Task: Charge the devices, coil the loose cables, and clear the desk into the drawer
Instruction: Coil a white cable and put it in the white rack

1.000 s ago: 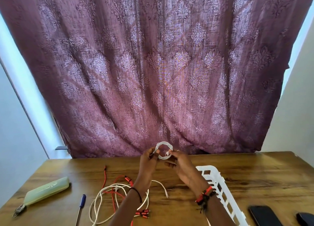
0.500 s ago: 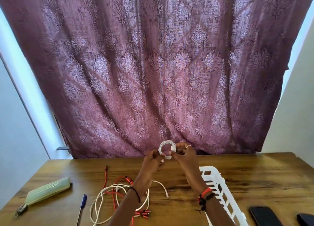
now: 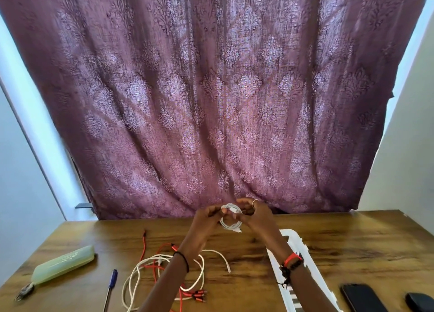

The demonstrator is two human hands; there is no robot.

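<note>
**While both hands hold the coil up: lock the tail before setting it down**

Small white cable coil [image 3: 231, 220] is up off the desk [image 3: 352, 246], level with the curtain hem, between the two hands. Left hand [image 3: 206, 220]: fingers curled in, pinching the coil's left side. Right hand [image 3: 256, 214]: fingers curled round its right side. Can't tell thumb placement, as the loops hide it. One plug end sticks out at the bottom of the coil.

My read: winding is done and the step now is securing it.
- Clamp the loops flat with one hand. Springy cable pops open if that pinch relaxes.
- Use the other hand to pass the free end round the bundle and tuck it through.
- Don't cinch hard next to the plug. A sharp bend there is the failure point.
- Even loop size helps it sit flat.

Next in queue: loose white cable [image 3: 202, 273] and red cable [image 3: 143, 248] lie tangled together on the desk under the left forearm. Separate them before winding either.

White slotted tray [image 3: 291, 235] sits just beside the right wrist and is a likely drop spot. No drawer in view.
</note>
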